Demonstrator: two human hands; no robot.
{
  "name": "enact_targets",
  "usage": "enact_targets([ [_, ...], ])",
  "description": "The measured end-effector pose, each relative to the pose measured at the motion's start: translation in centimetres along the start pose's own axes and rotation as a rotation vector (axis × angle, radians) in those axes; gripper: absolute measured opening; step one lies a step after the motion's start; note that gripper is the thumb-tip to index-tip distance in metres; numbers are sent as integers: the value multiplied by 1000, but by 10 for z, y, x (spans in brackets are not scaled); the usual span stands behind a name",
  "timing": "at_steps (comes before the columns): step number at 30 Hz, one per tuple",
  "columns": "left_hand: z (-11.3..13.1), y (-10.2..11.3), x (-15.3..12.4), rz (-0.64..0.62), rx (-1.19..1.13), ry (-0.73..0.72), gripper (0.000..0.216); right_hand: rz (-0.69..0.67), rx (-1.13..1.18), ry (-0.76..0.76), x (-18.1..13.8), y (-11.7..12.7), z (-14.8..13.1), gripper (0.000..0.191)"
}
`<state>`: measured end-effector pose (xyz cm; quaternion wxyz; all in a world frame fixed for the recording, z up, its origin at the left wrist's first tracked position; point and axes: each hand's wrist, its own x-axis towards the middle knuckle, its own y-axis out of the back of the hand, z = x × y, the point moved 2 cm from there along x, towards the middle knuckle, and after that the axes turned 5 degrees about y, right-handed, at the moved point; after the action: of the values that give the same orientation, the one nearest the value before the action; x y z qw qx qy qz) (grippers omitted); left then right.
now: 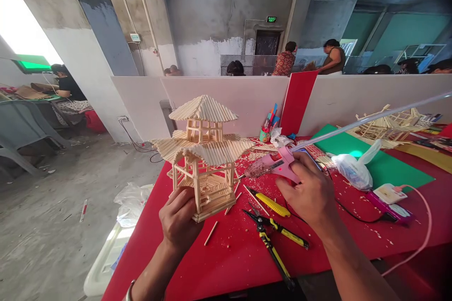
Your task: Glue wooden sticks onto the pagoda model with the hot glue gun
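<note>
Two hands are working over the red table (229, 263). The fingers of the left hand (180, 221) are wrapping around the bottom corner of a little stick house (203, 150), holding it upright close to the table's left edge. The fingers of the right hand (309, 193) are closing tight around a pink glue gun (271, 163). Its tip is pointing at the side of the house, just beside it. A long clear glue stick (370, 117) is poking out of the gun's back toward the far right corner. A yellow knife (271, 204) and yellow pliers (275, 240) are lying between the hands, near the front edge. A plastic bag (353, 169) is sitting on a green sheet (395, 169) toward the right edge.
</note>
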<state>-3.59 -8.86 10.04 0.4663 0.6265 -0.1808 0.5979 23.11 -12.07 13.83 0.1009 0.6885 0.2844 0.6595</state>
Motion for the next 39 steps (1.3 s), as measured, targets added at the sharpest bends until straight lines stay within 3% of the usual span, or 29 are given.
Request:
enact_targets([
  [19,3,2,2,-7,-25,17,13,32,-30,26,1,-5,-1,18],
  [32,0,-1,-3,11,-8,119,12,18,25,6,0,-6,-6,34],
  [39,3,1,-4,8,-39,96,12,47,41,-6,-5,-12,-10,34],
])
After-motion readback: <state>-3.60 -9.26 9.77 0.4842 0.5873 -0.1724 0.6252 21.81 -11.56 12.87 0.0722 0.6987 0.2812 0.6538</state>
